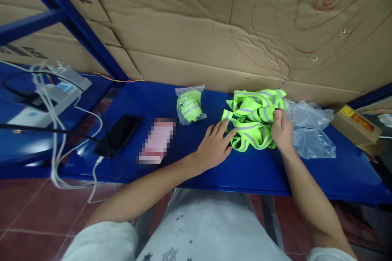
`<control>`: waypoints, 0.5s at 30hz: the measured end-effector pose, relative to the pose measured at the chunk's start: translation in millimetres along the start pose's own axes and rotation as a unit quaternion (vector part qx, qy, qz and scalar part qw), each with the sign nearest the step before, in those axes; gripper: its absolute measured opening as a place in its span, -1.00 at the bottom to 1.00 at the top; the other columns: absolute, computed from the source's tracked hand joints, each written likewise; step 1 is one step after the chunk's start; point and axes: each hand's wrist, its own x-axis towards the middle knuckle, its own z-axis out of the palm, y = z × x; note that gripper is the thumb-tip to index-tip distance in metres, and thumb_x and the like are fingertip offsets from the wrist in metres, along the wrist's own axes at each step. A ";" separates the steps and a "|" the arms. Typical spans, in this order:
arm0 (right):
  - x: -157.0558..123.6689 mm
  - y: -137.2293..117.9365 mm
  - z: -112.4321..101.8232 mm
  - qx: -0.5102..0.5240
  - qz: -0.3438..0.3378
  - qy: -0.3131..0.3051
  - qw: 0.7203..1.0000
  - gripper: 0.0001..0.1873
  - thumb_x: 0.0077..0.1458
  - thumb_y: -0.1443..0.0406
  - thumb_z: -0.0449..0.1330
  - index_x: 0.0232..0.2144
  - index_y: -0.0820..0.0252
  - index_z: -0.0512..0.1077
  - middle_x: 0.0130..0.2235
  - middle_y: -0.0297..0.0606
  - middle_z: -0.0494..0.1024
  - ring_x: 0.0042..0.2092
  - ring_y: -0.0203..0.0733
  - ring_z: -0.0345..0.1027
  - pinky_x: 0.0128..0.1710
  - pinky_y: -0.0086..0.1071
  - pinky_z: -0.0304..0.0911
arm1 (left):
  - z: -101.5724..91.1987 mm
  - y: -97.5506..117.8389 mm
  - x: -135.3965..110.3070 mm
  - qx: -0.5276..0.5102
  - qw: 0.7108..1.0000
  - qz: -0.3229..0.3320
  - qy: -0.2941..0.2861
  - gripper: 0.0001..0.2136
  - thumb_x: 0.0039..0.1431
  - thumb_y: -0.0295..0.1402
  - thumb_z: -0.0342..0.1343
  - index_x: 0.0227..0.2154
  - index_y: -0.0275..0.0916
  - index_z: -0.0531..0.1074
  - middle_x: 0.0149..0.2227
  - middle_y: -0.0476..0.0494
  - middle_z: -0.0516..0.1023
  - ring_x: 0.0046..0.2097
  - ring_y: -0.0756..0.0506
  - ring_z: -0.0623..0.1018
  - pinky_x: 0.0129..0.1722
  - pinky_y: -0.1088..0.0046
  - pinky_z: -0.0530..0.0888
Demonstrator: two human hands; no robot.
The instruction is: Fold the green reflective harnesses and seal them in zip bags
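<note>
A loose heap of neon-yellow reflective straps (252,126) with silver stripes lies on the blue shelf (226,179). At the heap's right side my right hand (281,128) is closed on a strap, thumb on top. My left hand (216,144) rests at the left edge with its fingers spread, the fingertips touching a strap end. Behind and to the left of that hand is a clear zip bag (190,105) with more folded neon-yellow strap inside. The fingertips of my right hand are hidden by the straps.
Empty-looking clear plastic bags (312,130) lie right of the heap, beside an open cardboard box (357,128). On the left are a black phone (118,134), a pixelated pink rectangle (157,140), white cables (52,130) and a power strip (55,98). Cardboard (196,28) stands behind.
</note>
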 end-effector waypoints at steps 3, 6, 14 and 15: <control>2.3 -2.2 0.0 0.099 0.042 0.018 0.994 -0.39 0.40 -0.13 -0.13 0.08 0.12 0.46 -0.16 -0.07 0.56 -0.33 -0.04 0.40 -0.36 -0.14 0.38 | -1.8 -1.6 0.2 -0.008 1.000 0.002 0.006 -0.46 0.35 -0.32 0.08 0.36 -0.19 0.23 0.47 -0.43 0.09 0.43 -0.40 0.25 0.32 -0.08 0.31; 2.2 -7.7 -0.3 0.115 0.003 0.032 0.993 -0.49 0.37 -0.04 0.02 0.17 0.08 0.41 0.03 -0.02 0.52 -0.12 0.02 0.47 -0.24 -0.11 0.47 | -3.6 -3.2 0.5 -0.019 1.000 0.017 0.017 -0.48 0.35 -0.31 0.07 0.34 -0.23 0.26 0.44 -0.45 0.15 0.40 -0.40 0.29 0.29 -0.05 0.35; -0.9 -3.9 4.6 -0.020 -0.144 -0.043 0.988 -0.66 0.34 0.21 0.00 -0.07 0.09 0.56 0.13 0.02 0.40 0.24 0.10 0.35 0.27 0.10 0.30 | 3.0 -3.5 -1.4 -0.037 0.993 0.109 0.018 -0.54 0.38 -0.33 -0.01 0.31 -0.17 0.30 0.39 -0.39 0.20 0.36 -0.35 0.34 0.24 0.04 0.39; -1.3 -1.6 5.8 -0.027 -0.158 -0.072 0.984 -0.66 0.33 0.21 0.03 -0.02 0.10 0.55 0.18 0.02 0.38 0.27 0.12 0.32 0.29 0.11 0.28 | 4.1 -3.3 -1.5 -0.038 0.992 0.117 0.014 -0.55 0.38 -0.32 0.00 0.30 -0.16 0.31 0.39 -0.39 0.20 0.36 -0.35 0.34 0.24 0.04 0.40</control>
